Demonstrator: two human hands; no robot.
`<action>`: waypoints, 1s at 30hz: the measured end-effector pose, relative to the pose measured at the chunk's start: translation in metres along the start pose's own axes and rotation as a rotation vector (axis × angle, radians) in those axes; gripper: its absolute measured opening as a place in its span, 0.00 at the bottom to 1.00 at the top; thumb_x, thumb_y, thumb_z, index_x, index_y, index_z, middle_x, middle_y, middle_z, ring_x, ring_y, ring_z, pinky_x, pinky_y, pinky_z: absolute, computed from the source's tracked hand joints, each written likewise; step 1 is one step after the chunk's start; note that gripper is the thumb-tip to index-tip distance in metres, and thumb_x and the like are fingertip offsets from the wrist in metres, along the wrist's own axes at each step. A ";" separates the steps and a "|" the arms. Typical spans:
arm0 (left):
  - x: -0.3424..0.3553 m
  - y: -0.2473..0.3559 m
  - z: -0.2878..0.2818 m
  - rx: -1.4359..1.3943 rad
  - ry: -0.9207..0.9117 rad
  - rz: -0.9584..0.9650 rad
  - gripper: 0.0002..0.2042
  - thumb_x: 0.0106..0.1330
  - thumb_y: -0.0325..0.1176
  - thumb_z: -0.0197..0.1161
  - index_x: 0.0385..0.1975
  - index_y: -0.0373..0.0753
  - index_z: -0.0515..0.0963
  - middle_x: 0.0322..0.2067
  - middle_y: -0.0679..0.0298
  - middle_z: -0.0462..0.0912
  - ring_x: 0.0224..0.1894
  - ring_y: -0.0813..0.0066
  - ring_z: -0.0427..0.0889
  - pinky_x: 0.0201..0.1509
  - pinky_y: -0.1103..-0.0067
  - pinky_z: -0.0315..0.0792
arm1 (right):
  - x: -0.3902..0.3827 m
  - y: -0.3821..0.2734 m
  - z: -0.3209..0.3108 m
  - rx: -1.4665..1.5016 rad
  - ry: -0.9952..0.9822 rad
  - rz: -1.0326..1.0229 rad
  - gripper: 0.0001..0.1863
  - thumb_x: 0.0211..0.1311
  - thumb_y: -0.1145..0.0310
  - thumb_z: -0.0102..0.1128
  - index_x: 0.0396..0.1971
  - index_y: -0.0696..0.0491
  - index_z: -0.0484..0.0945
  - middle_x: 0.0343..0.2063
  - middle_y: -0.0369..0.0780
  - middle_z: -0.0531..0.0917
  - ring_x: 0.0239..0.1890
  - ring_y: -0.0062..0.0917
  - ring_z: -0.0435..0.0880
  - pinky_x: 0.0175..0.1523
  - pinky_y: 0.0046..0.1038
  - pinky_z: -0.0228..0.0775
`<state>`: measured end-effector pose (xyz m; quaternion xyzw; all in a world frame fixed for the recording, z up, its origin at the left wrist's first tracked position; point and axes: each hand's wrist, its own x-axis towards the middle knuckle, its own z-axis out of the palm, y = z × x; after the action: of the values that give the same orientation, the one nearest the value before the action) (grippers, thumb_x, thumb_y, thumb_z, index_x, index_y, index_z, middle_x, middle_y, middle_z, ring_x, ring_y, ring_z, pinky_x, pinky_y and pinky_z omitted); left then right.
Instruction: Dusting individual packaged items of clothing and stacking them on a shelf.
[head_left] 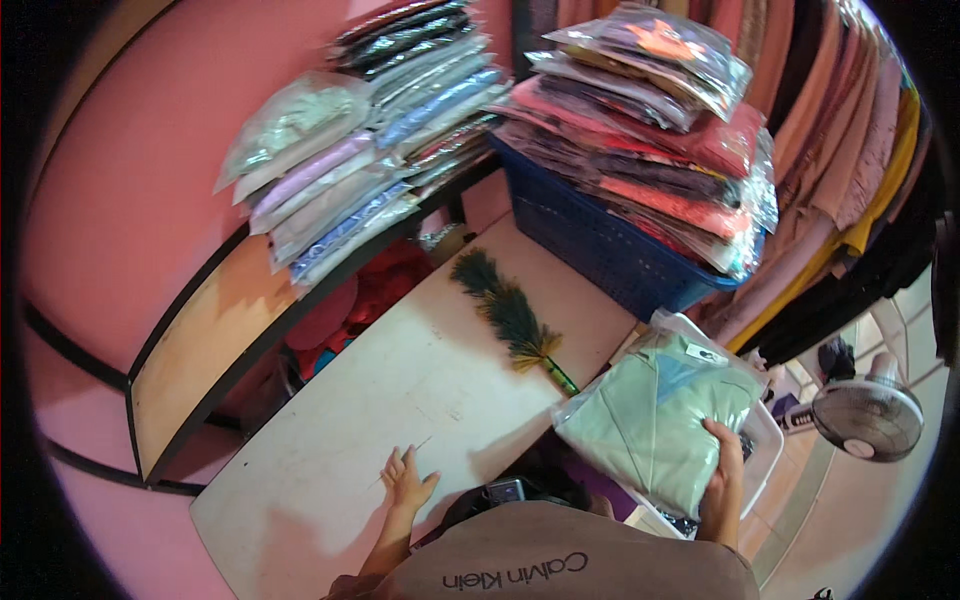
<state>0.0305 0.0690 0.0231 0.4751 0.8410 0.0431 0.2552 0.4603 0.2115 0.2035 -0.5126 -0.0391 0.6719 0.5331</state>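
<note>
My right hand (724,478) grips the right edge of a pale green folded garment in a clear plastic bag (640,420). The bag is held above a white plastic bin (768,455) at my right side. Over the near part of the white table (370,400), my left hand (407,484) is empty, its fingers spread apart. A feather duster (505,305) with dark green feathers lies on the table, its handle end close to the bagged garment.
Stacks of bagged garments (345,170) fill a wooden shelf (225,340) on the left. A blue basket (590,235) at the far end is heaped with bagged clothes (660,130). Hanging garments (830,170) line the right, near a fan (866,420).
</note>
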 end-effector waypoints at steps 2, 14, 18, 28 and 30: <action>0.008 0.011 -0.006 -0.042 0.098 0.011 0.35 0.51 0.55 0.54 0.54 0.37 0.58 0.56 0.48 0.53 0.57 0.54 0.53 0.59 0.62 0.45 | -0.025 0.004 0.031 -0.018 -0.045 0.055 0.22 0.41 0.76 0.56 0.41 0.62 0.67 0.33 0.46 0.76 0.35 0.37 0.77 0.45 0.37 0.69; 0.025 0.013 -0.076 -1.558 -0.251 0.045 0.37 0.51 0.32 0.62 0.58 0.34 0.46 0.56 0.57 0.55 0.56 0.68 0.58 0.56 0.73 0.57 | 0.072 0.159 0.197 -0.747 -0.953 0.185 0.29 0.41 0.74 0.64 0.47 0.58 0.66 0.39 0.41 0.75 0.43 0.28 0.74 0.49 0.29 0.65; 0.023 -0.014 -0.035 -1.508 -0.062 -0.070 0.34 0.53 0.32 0.60 0.58 0.35 0.49 0.52 0.58 0.62 0.54 0.70 0.60 0.53 0.75 0.60 | 0.127 0.215 0.187 -0.829 -0.946 0.192 0.28 0.40 0.71 0.66 0.45 0.60 0.67 0.38 0.42 0.77 0.42 0.26 0.74 0.48 0.29 0.65; -0.035 -0.048 0.055 -1.106 0.337 -0.288 0.13 0.55 0.39 0.58 0.21 0.33 0.76 0.14 0.62 0.75 0.14 0.80 0.73 0.19 0.82 0.67 | 0.213 0.204 0.080 -1.680 -0.389 -1.198 0.30 0.37 0.73 0.59 0.47 0.57 0.61 0.36 0.52 0.69 0.37 0.46 0.70 0.42 0.39 0.63; -0.036 -0.047 0.053 -1.090 0.328 -0.323 0.13 0.54 0.39 0.59 0.20 0.33 0.76 0.14 0.63 0.75 0.15 0.80 0.73 0.20 0.82 0.67 | 0.237 0.199 0.078 -1.718 -0.492 -1.060 0.28 0.39 0.71 0.59 0.44 0.57 0.62 0.34 0.53 0.70 0.36 0.48 0.70 0.41 0.39 0.63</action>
<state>0.0346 0.0048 -0.0233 0.1287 0.7876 0.5025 0.3326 0.2911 0.3440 -0.0321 -0.4854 -0.8329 0.1833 0.1925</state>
